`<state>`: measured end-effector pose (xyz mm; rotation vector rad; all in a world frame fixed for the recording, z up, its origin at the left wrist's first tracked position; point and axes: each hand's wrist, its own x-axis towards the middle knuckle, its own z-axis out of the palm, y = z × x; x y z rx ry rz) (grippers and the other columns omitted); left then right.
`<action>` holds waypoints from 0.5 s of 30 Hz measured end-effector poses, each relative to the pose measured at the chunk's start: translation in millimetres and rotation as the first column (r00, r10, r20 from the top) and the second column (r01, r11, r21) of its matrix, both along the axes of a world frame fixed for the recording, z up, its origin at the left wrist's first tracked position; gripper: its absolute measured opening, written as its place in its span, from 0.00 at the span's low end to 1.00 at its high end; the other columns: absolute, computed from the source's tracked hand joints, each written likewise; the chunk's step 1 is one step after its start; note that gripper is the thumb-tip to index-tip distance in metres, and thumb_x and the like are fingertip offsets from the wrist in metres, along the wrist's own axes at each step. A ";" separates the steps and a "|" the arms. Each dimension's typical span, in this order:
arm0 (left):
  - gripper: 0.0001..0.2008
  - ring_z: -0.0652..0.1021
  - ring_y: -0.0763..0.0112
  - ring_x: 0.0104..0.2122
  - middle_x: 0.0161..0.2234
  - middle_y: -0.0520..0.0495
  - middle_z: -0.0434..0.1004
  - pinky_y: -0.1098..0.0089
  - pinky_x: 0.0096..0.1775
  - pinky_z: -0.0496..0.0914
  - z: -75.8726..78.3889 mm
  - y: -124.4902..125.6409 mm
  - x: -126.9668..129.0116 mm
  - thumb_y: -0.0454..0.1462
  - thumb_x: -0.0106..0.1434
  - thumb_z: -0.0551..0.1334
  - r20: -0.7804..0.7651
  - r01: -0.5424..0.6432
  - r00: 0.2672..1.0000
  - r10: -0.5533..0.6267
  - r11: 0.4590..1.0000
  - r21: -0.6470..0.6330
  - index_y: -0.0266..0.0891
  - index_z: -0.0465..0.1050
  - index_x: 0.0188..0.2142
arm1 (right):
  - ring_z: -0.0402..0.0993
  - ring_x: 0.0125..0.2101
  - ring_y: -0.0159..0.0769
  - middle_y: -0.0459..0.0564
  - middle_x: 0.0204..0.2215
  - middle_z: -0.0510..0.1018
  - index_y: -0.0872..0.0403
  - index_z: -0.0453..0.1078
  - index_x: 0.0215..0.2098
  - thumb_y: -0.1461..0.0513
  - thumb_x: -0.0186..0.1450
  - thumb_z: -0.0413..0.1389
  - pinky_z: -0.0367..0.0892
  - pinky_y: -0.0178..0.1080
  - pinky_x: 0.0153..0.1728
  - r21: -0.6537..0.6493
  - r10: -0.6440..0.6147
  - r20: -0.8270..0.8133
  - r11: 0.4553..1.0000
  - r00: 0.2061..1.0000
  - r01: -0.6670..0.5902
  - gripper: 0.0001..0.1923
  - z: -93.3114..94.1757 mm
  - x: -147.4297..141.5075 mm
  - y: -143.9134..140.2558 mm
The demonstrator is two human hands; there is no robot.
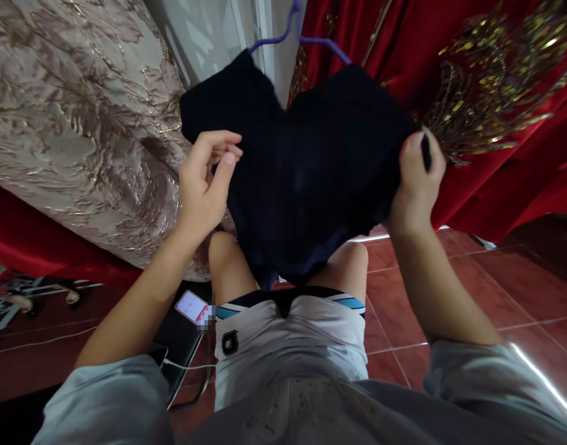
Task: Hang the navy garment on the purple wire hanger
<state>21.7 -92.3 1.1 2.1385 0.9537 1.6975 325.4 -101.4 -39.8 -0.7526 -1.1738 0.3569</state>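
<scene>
A black short-sleeved shirt (311, 179) hangs on a purple hanger (329, 44) in front of my knees. The hanger's hook runs out at the top of the picture. At the shirt's right sleeve edge, my right hand (417, 170) pinches the cloth between thumb and fingers. My left hand (209, 176) is in front of the shirt's left side, below the sleeve. Its fingers are loosely curved, with a gap to the thumb and no cloth visible between them. The shirt's lower end droops between my thighs.
Beige embossed fabric (79, 123) hangs at left. Red cloth with gold sequins (496, 80) hangs at right. A phone with a lit screen (191, 306) lies on a black seat (183, 346) at my left, with a white cable (185, 366) nearby. The floor (404, 315) is red tile.
</scene>
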 end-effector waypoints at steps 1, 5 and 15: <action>0.12 0.81 0.58 0.47 0.44 0.45 0.80 0.58 0.56 0.75 4.1 -4.2 5.0 0.47 0.73 0.63 0.111 0.098 0.990 -0.089 0.992 -0.082 0.46 0.77 0.49 | 0.77 0.42 0.37 0.49 0.36 0.76 0.53 0.72 0.36 0.46 0.73 0.55 0.72 0.41 0.44 0.024 0.033 0.157 0.999 0.987 -0.037 0.20 -2.3 -8.5 -12.0; 0.10 0.82 0.67 0.41 0.42 0.44 0.81 0.67 0.47 0.78 17.7 -24.1 10.6 0.41 0.75 0.59 0.514 0.475 0.826 -0.234 0.780 -0.408 0.39 0.77 0.45 | 0.75 0.37 0.37 0.51 0.36 0.77 0.56 0.74 0.42 0.43 0.75 0.51 0.71 0.40 0.39 -0.231 0.572 0.697 0.750 0.433 -0.619 0.25 -12.6 -39.3 -42.1; 0.10 0.75 0.70 0.27 0.34 0.42 0.82 0.74 0.24 0.65 19.4 -63.5 -59.1 0.45 0.67 0.67 -0.235 0.094 0.789 -0.567 0.490 -0.866 0.41 0.81 0.34 | 0.59 0.69 0.52 0.59 0.67 0.66 0.49 0.67 0.67 0.47 0.67 0.64 0.58 0.55 0.69 -0.272 0.456 0.648 0.886 0.609 -0.375 0.34 -51.6 -37.7 25.5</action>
